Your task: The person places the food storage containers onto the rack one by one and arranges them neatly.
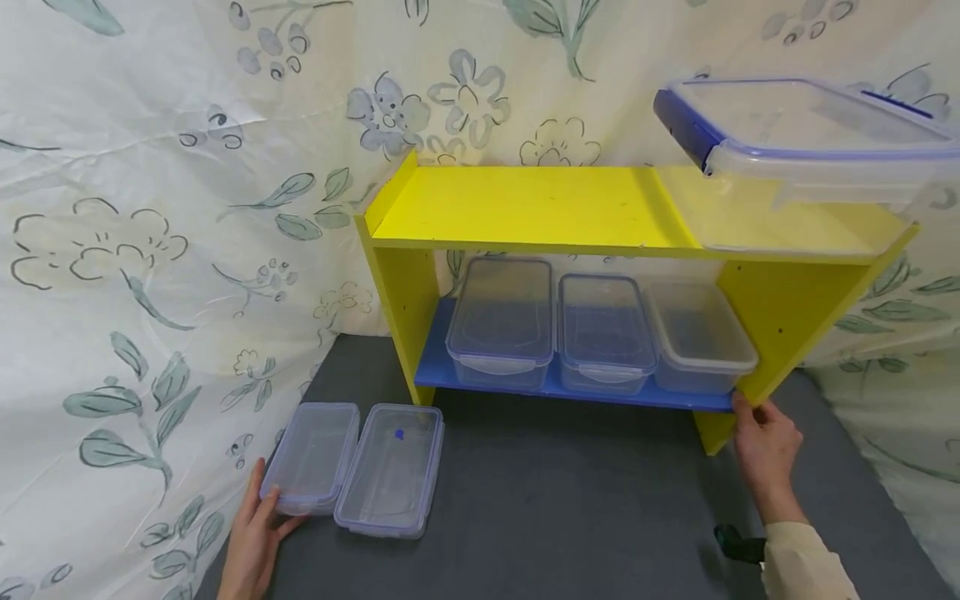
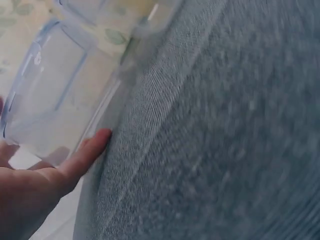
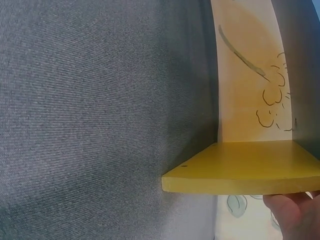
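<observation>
My left hand [image 1: 255, 533] touches the near left corner of a clear lidded food container [image 1: 315, 454] lying on the dark table. In the left wrist view its thumb [image 2: 90, 150] stretches along the container's near side; other fingers are partly hidden. Close on the right lies a second clear food container [image 1: 392, 471] with a blue spot on its lid. My right hand [image 1: 767, 442] grips the lower right side panel of a yellow and blue shelf unit [image 1: 540, 208]. In the right wrist view a yellow panel [image 3: 240, 185] shows, with my right hand [image 3: 292, 212] at its edge.
Three clear containers, left [image 1: 502, 317], middle [image 1: 606, 325] and right [image 1: 701, 329], stand on the blue lower shelf [image 1: 487, 385]. A larger clear box [image 1: 810, 150] with blue clips sits on top at the right. Floral cloth [image 1: 172, 208] hangs behind the dark tabletop [image 1: 570, 500].
</observation>
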{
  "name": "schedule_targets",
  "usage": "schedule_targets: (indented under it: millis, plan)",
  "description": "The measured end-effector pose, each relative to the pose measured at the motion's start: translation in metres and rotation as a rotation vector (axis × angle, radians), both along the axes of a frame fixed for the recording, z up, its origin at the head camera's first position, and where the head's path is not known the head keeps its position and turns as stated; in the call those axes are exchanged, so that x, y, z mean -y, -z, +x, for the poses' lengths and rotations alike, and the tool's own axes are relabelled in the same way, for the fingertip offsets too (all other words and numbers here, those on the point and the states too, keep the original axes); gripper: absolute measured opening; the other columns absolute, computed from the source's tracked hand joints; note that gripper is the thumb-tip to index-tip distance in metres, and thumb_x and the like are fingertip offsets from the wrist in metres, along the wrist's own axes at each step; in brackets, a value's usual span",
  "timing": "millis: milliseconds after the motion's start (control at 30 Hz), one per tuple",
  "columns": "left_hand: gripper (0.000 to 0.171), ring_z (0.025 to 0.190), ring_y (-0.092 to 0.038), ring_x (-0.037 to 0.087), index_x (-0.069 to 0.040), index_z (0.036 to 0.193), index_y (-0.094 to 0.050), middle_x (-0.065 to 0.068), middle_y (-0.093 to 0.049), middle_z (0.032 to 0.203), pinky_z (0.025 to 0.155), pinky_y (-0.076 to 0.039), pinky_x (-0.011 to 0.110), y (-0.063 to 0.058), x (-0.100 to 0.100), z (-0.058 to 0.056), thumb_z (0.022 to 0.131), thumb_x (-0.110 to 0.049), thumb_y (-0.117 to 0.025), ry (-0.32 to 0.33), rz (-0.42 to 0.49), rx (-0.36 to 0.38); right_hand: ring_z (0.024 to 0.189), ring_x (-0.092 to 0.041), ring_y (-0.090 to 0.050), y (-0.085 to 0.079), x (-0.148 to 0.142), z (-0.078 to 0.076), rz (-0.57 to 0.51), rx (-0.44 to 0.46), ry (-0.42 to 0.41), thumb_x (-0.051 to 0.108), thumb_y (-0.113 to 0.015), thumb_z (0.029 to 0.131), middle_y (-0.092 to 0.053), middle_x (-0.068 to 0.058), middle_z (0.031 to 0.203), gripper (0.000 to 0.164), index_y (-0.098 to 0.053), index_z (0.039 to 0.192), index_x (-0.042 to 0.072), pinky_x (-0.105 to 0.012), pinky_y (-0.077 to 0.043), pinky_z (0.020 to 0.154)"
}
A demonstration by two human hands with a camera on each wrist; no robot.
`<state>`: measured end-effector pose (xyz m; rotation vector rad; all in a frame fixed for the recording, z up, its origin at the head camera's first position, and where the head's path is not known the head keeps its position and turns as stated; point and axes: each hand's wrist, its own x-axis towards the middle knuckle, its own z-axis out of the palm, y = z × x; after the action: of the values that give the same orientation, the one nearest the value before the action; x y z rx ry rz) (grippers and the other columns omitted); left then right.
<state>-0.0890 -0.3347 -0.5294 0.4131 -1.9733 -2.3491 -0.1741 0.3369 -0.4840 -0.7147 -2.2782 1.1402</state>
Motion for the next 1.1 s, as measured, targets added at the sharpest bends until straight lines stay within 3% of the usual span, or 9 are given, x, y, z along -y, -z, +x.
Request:
schedule_targets:
  millis: [200,300,433,567,700,900,1100]
  plan:
    - [0.062,0.109,-0.049,-0.013,-0.016,0.157,-0.009,-0.009,-0.025,0.156,0.076,-0.053,0.024,0.003,-0.003,0.001,0.104,-0.025,-0.041,-0.057,0.05,-0.097,0.061,0.008,-0.044,0.0,-0.001,-0.002,0.0,-0.012,0.001,0.045,-0.055,0.095,-0.045,0.037,0.059,0.041,-0.071,0.106,0.01,-0.015,-0.036,0.053]
    - [0.061,0.107,-0.053,-0.01,-0.013,0.155,-0.018,-0.015,-0.044,0.139,0.074,-0.055,0.027,0.002,-0.006,0.001,0.103,-0.024,-0.047,-0.129,0.075,-0.075,0.061,0.009,-0.044,-0.001,-0.001,-0.002,0.002,-0.012,-0.004,0.045,-0.055,0.095,-0.044,0.038,0.06,0.041,-0.071,0.105,0.009,-0.015,-0.036,0.053]
    - [0.058,0.098,-0.061,-0.004,-0.016,0.153,-0.03,-0.022,-0.061,0.116,0.067,-0.058,0.033,-0.003,-0.011,0.0,0.1,-0.024,-0.054,-0.277,0.175,0.009,0.061,0.009,-0.044,-0.002,0.0,-0.002,0.011,-0.03,-0.005,0.044,-0.056,0.095,-0.043,0.04,0.059,0.04,-0.072,0.105,0.008,-0.015,-0.036,0.052]
    - [0.055,0.091,-0.064,0.001,-0.018,0.148,-0.04,-0.02,-0.064,0.109,0.062,-0.058,0.037,-0.01,-0.019,-0.001,0.097,-0.022,-0.059,-0.417,0.274,0.051,0.059,0.01,-0.043,-0.001,0.0,-0.002,0.013,-0.045,0.0,0.043,-0.057,0.095,-0.042,0.041,0.057,0.04,-0.072,0.105,0.007,-0.015,-0.035,0.051]
    - [0.054,0.091,-0.065,0.001,-0.019,0.147,-0.043,-0.012,-0.057,0.123,0.058,-0.058,0.036,-0.017,-0.025,0.0,0.096,-0.023,-0.061,-0.491,0.301,0.028,0.059,0.007,-0.043,0.0,0.0,-0.002,0.004,-0.032,0.002,0.045,-0.056,0.095,-0.043,0.037,0.056,0.041,-0.071,0.105,0.008,-0.016,-0.035,0.051]
    - [0.051,0.09,-0.065,0.002,-0.018,0.145,-0.047,-0.003,-0.048,0.139,0.056,-0.057,0.034,-0.03,-0.034,0.001,0.096,-0.022,-0.062,-0.541,0.299,-0.017,0.06,0.004,-0.044,0.001,0.0,-0.002,0.0,-0.011,0.002,0.047,-0.055,0.095,-0.045,0.033,0.057,0.042,-0.071,0.105,0.01,-0.017,-0.036,0.051]
    - [0.051,0.094,-0.066,0.003,-0.016,0.143,-0.049,0.003,-0.043,0.144,0.057,-0.057,0.034,-0.046,-0.043,0.005,0.095,-0.02,-0.063,-0.533,0.301,-0.108,0.059,0.004,-0.044,0.001,0.0,-0.002,-0.012,-0.014,0.004,0.045,-0.056,0.095,-0.045,0.033,0.055,0.041,-0.071,0.103,0.009,-0.018,-0.035,0.05]
